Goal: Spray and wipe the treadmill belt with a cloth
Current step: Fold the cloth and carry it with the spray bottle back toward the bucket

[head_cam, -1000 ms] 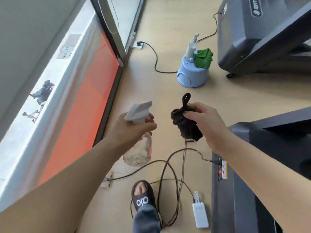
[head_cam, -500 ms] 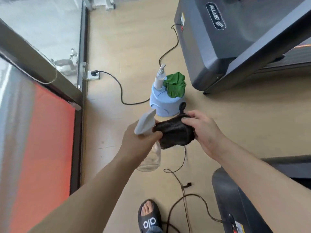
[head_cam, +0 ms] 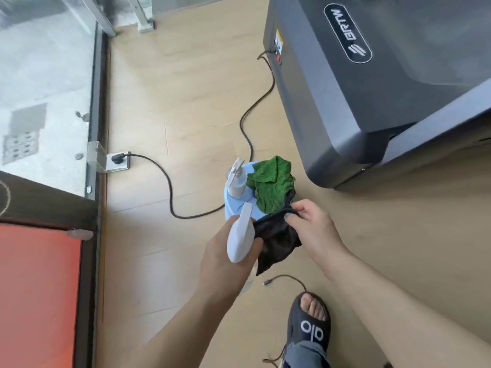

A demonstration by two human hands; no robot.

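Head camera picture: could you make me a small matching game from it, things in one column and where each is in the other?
Things:
1. spray bottle
2. black cloth
3. green cloth
4. plug

Places:
A. in the floor socket
B. on the blue stand
C. gripped by the left hand
D. pinched by the right hand

Pairs: 1-C, 2-D, 3-B, 4-A

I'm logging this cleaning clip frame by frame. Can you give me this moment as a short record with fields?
left hand: holds white spray bottle
right hand: pinches black cloth by its upper edge
cloth position: against the bottle's head
behind the hands: blue stand with green cloth and a second sprayer
treadmill: upper right, untouched
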